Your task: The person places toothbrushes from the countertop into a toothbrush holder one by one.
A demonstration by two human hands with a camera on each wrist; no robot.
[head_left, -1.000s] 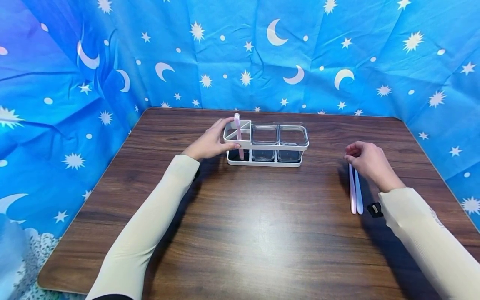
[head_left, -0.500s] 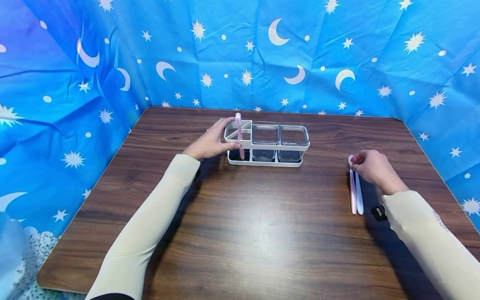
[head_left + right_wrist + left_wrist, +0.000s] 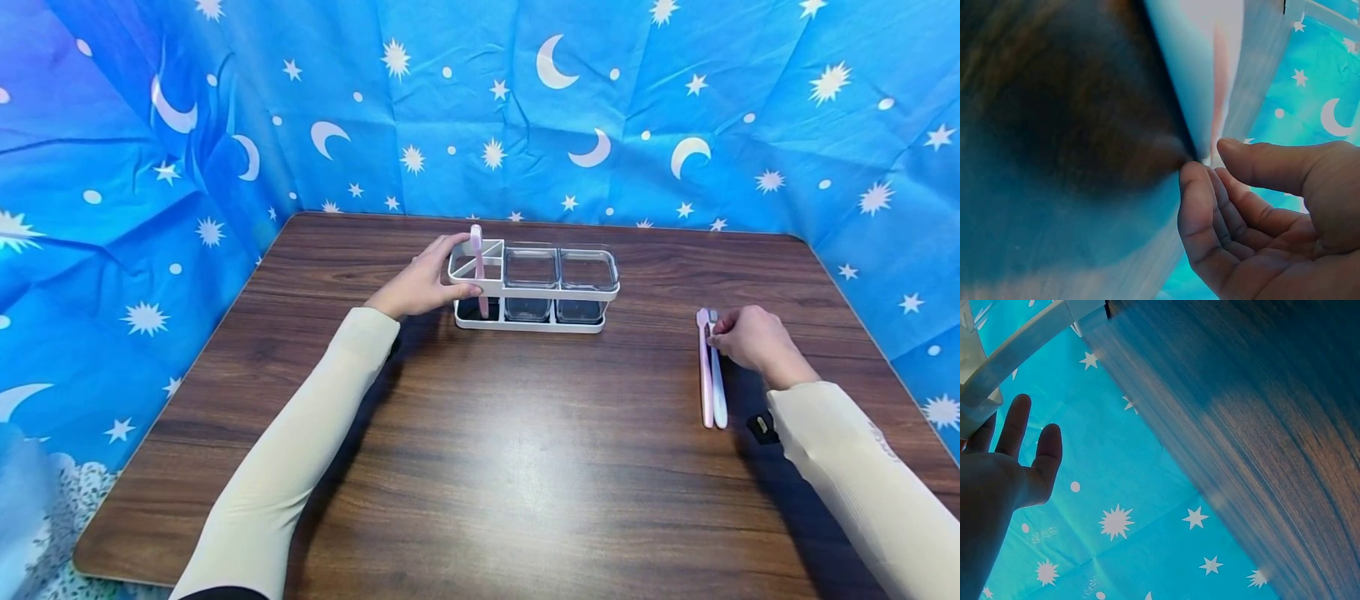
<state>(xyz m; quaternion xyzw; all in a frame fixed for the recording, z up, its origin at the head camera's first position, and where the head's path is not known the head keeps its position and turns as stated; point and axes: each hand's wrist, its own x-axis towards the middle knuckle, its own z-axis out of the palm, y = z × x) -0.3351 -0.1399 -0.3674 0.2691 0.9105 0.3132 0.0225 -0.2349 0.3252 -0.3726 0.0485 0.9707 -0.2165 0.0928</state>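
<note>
**Head view: right hand (image 3: 752,337) at the blue brush (image 3: 717,392), a pink one close by**

The blue brush lay flat on the counter (image 3: 450,467), close beside the lying pink brush (image 3: 706,375). The right hand's fingers were drawn narrow at its head end; I could not tell whether they pinched it. The left hand (image 3: 420,285) held the left end of the rack (image 3: 555,293), thumb in front, near the standing pink brush (image 3: 481,268) in the divided part.

The likeliest trouble seemed a double pick: with the two lying brushes so close, the right fingers could have dragged the pink one along. A thin handle lying flat gave little to grip, so a loose pinch might have slipped. A tug from the left hand could have tipped the rack and rocked its brush.

Counted: three brushes, two pink and one blue; one rack; two cups (image 3: 527,311) in it; two hands; one counter.
</note>
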